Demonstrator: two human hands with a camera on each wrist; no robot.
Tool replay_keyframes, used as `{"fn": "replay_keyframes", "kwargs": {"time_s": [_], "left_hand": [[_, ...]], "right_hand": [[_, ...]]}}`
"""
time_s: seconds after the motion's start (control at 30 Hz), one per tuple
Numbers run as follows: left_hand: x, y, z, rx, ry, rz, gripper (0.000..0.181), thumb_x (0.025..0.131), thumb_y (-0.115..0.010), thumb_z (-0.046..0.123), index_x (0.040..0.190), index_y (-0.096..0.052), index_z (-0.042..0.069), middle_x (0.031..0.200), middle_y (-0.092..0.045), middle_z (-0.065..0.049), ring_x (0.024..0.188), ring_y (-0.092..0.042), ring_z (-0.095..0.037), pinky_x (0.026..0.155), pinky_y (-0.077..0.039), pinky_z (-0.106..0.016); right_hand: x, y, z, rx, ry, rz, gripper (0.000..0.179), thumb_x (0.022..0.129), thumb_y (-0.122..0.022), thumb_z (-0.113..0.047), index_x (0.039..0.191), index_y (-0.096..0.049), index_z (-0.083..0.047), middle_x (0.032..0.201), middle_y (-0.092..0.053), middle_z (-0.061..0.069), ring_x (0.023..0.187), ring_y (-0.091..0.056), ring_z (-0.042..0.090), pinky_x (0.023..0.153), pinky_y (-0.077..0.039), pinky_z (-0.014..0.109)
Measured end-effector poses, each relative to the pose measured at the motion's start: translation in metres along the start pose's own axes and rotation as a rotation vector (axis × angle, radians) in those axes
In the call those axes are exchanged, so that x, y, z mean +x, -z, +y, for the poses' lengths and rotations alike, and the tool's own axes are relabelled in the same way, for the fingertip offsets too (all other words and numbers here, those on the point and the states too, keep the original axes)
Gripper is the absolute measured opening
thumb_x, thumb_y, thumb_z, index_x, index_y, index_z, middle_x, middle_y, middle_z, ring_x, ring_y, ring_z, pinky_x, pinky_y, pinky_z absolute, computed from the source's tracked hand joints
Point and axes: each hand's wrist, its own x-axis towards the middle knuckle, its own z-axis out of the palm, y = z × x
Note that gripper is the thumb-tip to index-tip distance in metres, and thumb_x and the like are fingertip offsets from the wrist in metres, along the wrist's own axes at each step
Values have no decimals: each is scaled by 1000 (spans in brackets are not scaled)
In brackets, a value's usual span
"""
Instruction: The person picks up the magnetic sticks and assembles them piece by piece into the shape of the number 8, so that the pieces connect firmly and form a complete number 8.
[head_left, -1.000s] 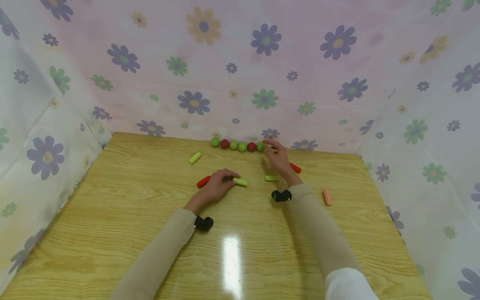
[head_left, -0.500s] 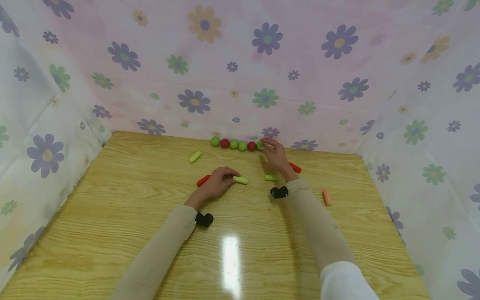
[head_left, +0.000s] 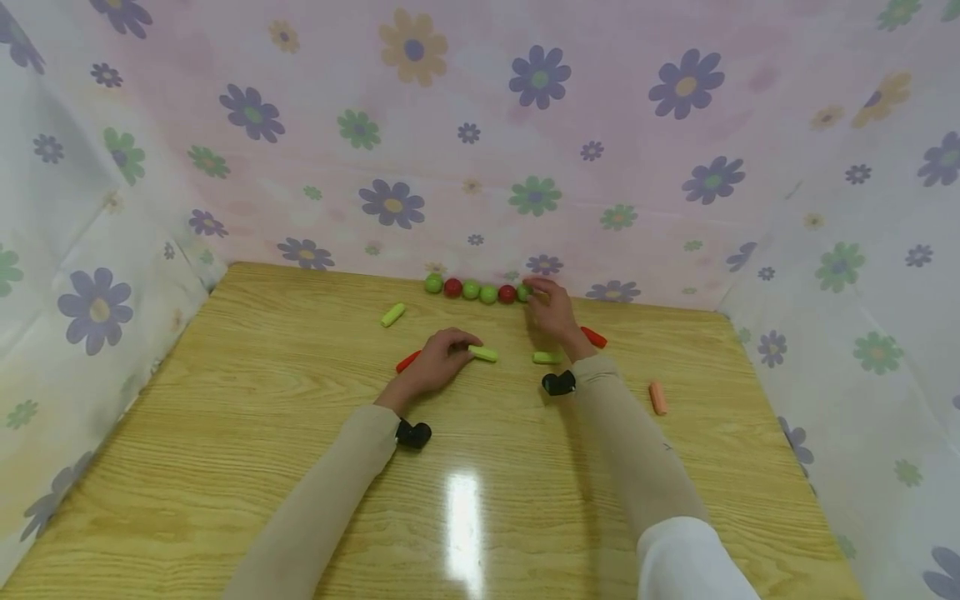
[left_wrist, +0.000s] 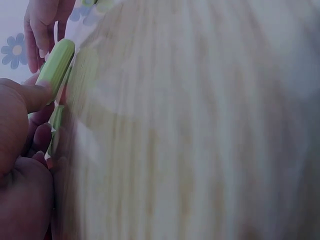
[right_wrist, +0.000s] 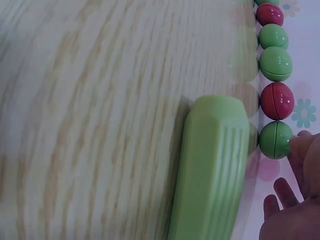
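My left hand [head_left: 437, 360] pinches a short, light-green ribbed stick [head_left: 483, 353] just over the table; the left wrist view shows the thumb on the stick [left_wrist: 56, 70]. At the back, my right hand [head_left: 552, 310] has its thumb and fingertips at the glossy green ball [right_wrist: 275, 140] ending a row of red and green balls. A red ball [right_wrist: 277, 101] sits beside that one. Below the right hand lies another light-green stick [head_left: 547, 357], large in the right wrist view. A red stick [head_left: 408, 361] is partly hidden by the left hand.
On the wooden table [head_left: 225, 467] lie a yellow-green stick [head_left: 393, 315] at back left, a red stick [head_left: 594, 337] by the right wrist and an orange stick [head_left: 657, 397] farther right. Flowered cloth [head_left: 465, 167] closes off the back and sides.
The left hand and its stick have shifted slightly toward the back. The right hand stays at the end green ball, and the row keeps its place. The head view has moved a little.
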Motion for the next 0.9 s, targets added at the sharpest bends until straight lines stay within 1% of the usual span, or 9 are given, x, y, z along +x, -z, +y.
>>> {"fn": "replay_keyframes", "kwargs": {"time_s": [0.13, 0.27, 0.53, 0.73, 0.9], "left_hand": [[1, -1, 1, -7, 5, 31, 25, 102, -58, 3, 125, -68, 2, 125, -64, -18, 117, -57, -32, 101, -45, -49], [2, -1, 1, -14, 21, 53, 25, 102, -58, 3, 125, -68, 3, 126, -63, -18, 116, -56, -33, 101, -44, -49], [4, -3, -3, -29, 37, 97, 25, 102, -60, 5, 126, -69, 5, 121, -64, -15, 106, -57, -29, 97, -45, -45], [4, -3, -3, -51, 45, 118, 25, 101, -61, 5, 124, -69, 5, 120, -64, -16, 106, -58, -30, 97, -45, -46], [4, -2, -6, -70, 63, 130, 25, 102, -61, 6, 125, -69, 6, 121, -64, -15, 107, -58, -28, 97, -45, -45]], "right_hand": [[3, -2, 5, -14, 20, 6, 34, 98, -50, 12, 130, -60, 15, 138, -55, 31, 134, -47, 44, 113, -38, 55], [5, -4, 8, -24, 15, 15, 34, 97, -50, 12, 129, -61, 14, 137, -56, 31, 133, -48, 44, 112, -39, 54], [4, -4, 7, -69, -52, 41, 33, 98, -56, 6, 130, -60, 13, 137, -56, 29, 128, -51, 43, 111, -39, 52], [2, -3, 6, -75, -134, 19, 34, 101, -57, 2, 134, -57, 11, 136, -56, 29, 125, -53, 43, 108, -42, 50], [3, -2, 8, -79, -160, 15, 34, 102, -55, -2, 134, -55, 11, 133, -55, 29, 122, -52, 42, 107, -41, 50]]}}
